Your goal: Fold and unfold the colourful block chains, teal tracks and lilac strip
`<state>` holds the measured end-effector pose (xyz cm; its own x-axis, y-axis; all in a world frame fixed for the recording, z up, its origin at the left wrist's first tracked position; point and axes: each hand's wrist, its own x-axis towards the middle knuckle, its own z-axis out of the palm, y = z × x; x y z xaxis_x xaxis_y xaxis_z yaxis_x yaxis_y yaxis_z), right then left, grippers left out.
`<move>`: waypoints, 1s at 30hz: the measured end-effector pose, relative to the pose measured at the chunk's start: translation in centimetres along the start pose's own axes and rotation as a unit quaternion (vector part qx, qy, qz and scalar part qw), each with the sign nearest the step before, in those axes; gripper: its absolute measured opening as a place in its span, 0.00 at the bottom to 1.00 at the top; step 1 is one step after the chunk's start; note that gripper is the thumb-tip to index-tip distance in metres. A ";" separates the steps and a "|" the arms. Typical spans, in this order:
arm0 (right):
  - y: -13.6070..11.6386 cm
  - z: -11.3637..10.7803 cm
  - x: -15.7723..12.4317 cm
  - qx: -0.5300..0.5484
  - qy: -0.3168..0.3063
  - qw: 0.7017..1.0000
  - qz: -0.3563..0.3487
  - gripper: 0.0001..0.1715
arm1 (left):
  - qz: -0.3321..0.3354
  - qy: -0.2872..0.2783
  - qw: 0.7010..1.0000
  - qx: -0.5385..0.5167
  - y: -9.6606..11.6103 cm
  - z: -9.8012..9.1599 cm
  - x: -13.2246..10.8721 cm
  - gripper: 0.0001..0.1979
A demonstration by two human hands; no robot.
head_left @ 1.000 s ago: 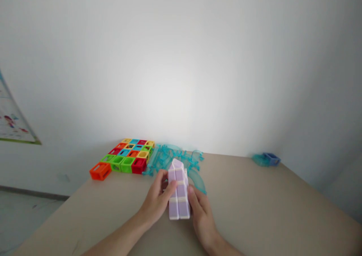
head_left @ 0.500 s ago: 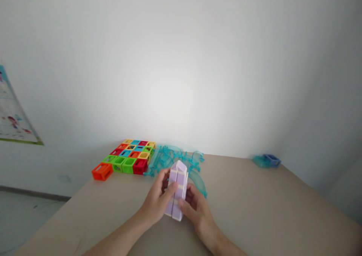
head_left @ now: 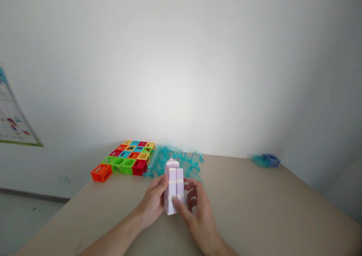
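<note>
Held above the table is a lilac and white snake puzzle (head_left: 175,186), folded into a compact upright bundle with a pointed top at the back. My left hand (head_left: 154,201) grips its left side, thumb along the edge and the other fingers mostly hidden behind. From the right, my right hand (head_left: 198,210) holds it too: the thumb presses low on the front face, and the curled fingers are at the right side. Beyond the puzzle lie clear teal plastic pieces (head_left: 169,154), partly covered by it.
Colourful hollow square blocks (head_left: 127,166) lie in a grid at the back left, with an orange block (head_left: 102,172) at the near corner. A blue block (head_left: 271,160) and a teal piece (head_left: 260,161) sit at the back right. The table (head_left: 254,210) meets a white wall.
The snake puzzle has turned in my hands, now showing two front columns with a peak behind. My left thumb has shifted from its front to its left edge; my right fingers have spread somewhat.
</note>
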<state>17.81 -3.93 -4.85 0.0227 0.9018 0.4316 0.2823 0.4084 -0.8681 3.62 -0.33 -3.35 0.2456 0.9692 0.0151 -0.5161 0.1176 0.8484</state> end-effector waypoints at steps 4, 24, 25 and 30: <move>0.7 0.2 0.3 0.041 -0.039 0.998 0.042 0.22 | -0.012 0.004 1.000 -0.021 0.1 -0.1 0.1 0.17; -0.7 0.1 0.8 0.069 -0.008 0.994 0.080 0.12 | -0.029 0.001 1.000 0.003 0.3 0.0 -0.1 0.16; -0.8 0.1 0.8 0.076 -0.008 0.994 0.077 0.11 | -0.023 0.008 1.000 0.000 0.4 0.1 -0.1 0.16; -0.7 0.1 0.8 0.103 -0.027 0.993 0.048 0.11 | -0.006 0.021 1.000 0.000 0.6 0.4 -0.1 0.16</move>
<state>17.55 -3.50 -3.94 -0.0140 0.9417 0.3362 0.0791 0.3362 -0.9384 3.57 -0.48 -2.64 0.2163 0.9762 -0.0171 -0.5133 0.1286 0.8485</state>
